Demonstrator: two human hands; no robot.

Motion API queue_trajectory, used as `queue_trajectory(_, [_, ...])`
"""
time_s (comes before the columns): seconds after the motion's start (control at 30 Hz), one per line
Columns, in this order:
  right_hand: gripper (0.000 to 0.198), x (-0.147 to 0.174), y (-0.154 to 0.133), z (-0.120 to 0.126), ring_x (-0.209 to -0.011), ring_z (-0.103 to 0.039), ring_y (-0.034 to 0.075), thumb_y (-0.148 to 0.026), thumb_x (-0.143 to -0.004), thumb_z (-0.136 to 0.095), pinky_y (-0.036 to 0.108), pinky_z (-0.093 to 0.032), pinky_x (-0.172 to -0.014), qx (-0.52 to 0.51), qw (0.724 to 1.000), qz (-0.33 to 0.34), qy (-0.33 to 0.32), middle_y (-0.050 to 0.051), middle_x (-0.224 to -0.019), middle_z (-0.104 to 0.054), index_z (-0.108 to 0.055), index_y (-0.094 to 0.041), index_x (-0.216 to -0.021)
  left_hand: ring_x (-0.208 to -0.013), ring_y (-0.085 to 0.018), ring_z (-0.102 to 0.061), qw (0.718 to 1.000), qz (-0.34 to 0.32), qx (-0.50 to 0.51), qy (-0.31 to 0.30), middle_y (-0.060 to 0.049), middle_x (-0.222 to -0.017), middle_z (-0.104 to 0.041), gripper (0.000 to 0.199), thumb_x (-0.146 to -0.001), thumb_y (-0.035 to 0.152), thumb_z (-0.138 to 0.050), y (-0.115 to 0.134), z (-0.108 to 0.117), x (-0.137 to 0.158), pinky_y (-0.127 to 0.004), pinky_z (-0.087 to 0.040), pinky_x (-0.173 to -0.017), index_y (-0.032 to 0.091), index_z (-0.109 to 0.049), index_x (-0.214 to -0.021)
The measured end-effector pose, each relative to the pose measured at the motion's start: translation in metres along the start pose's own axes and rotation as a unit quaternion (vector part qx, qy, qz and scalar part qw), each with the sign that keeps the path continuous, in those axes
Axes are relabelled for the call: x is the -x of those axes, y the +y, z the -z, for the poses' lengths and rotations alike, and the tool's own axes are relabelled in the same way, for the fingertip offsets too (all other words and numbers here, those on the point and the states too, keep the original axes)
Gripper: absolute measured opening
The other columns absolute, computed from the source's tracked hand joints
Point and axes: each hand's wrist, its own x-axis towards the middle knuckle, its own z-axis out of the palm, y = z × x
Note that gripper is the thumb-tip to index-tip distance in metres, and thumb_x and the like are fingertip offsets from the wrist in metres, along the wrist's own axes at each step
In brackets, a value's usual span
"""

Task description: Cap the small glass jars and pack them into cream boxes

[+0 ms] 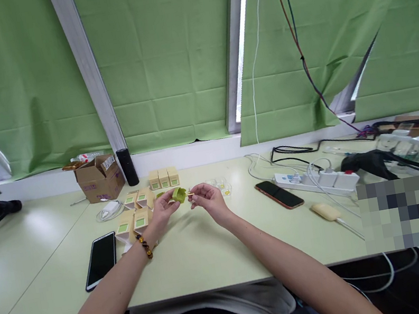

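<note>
Above the middle of the desk, my left hand (159,214) grips a light green hollow piece with a wavy rim (179,195) between thumb and fingers. Facing it, my right hand (209,201) is closed in a pinch at the green piece's right side. A tiny pale item shows at those fingertips, too small to name. Just behind my right hand lie clear plastic pieces with yellow spots (224,187). Beside my left hand stand several opened small cardboard boxes (124,222) with green labels. Farther back, three closed small boxes (163,178) stand in a row.
A phone (100,261) lies left of my left forearm, another phone (279,194) to the right. Nearby are a white power strip (318,181), cables and a cream mouse-shaped item (325,211). A cardboard carton (100,179) and black cylinder (127,167) stand at the back left.
</note>
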Motion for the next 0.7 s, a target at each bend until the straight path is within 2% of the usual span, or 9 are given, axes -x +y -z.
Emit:
queue_trajectory(0.1, [0.025, 0.003, -0.001, -0.006, -0.071, -0.065, 0.016, -0.037, -0.075, -0.087, 0.033, -0.06, -0.061, 0.055, 0.998, 0.034, 0.006, 0.002, -0.083, -0.069, -0.071, -0.021, -0.085, -0.109, -0.027, -0.068, 1.0, 0.004, -0.011, -0.015, -0.012, -0.121, -0.073, 0.051, -0.075, 0.032, -0.089, 0.001, -0.002, 0.001, -0.038, -0.052, -0.095, 0.02, -0.073, -0.122])
queue_trajectory(0.17, [0.019, 0.006, -0.002, -0.008, -0.066, -0.061, 0.015, -0.035, -0.08, -0.082, 0.032, -0.058, -0.059, 0.106, 0.993, 0.056, 0.016, 0.002, -0.083, -0.068, -0.07, -0.022, -0.085, -0.111, -0.027, -0.067, 1.0, 0.003, -0.013, -0.011, -0.013, -0.123, -0.072, 0.052, -0.072, 0.029, -0.09, 0.002, -0.003, 0.001, -0.04, -0.052, -0.096, 0.019, -0.073, -0.12])
queue_trajectory(0.3, [0.013, 0.012, -0.003, -0.01, -0.078, -0.063, 0.019, -0.032, -0.09, -0.069, 0.035, -0.059, -0.067, 0.233, 0.965, 0.12, 0.02, 0.005, -0.092, -0.07, -0.073, -0.025, -0.1, -0.111, -0.028, -0.067, 1.0, 0.005, -0.02, -0.009, -0.013, -0.123, -0.071, 0.052, -0.07, 0.025, -0.091, 0.002, -0.004, 0.001, -0.04, -0.054, -0.094, 0.02, -0.073, -0.119])
queue_trajectory(0.4, [0.012, 0.014, -0.004, -0.01, -0.083, -0.065, 0.021, -0.027, -0.094, -0.064, 0.037, -0.058, -0.074, 0.304, 0.938, 0.169, 0.003, 0.006, -0.094, -0.071, -0.074, -0.026, -0.1, -0.112, -0.027, -0.066, 0.999, 0.001, -0.034, -0.007, -0.012, -0.122, -0.071, 0.053, -0.07, 0.023, -0.09, 0.001, -0.003, 0.001, -0.038, -0.054, -0.093, 0.02, -0.073, -0.119])
queue_trajectory(0.7, [0.016, 0.012, 0.004, -0.005, -0.076, -0.065, 0.018, -0.015, -0.095, -0.061, 0.032, -0.056, -0.069, 0.379, 0.881, 0.283, 0.006, 0.006, -0.092, -0.072, -0.071, -0.022, -0.106, -0.108, -0.024, -0.066, 0.997, -0.009, -0.072, -0.02, -0.011, -0.121, -0.07, 0.05, -0.071, 0.023, -0.087, 0.004, -0.006, 0.002, -0.038, -0.055, -0.093, 0.019, -0.072, -0.119])
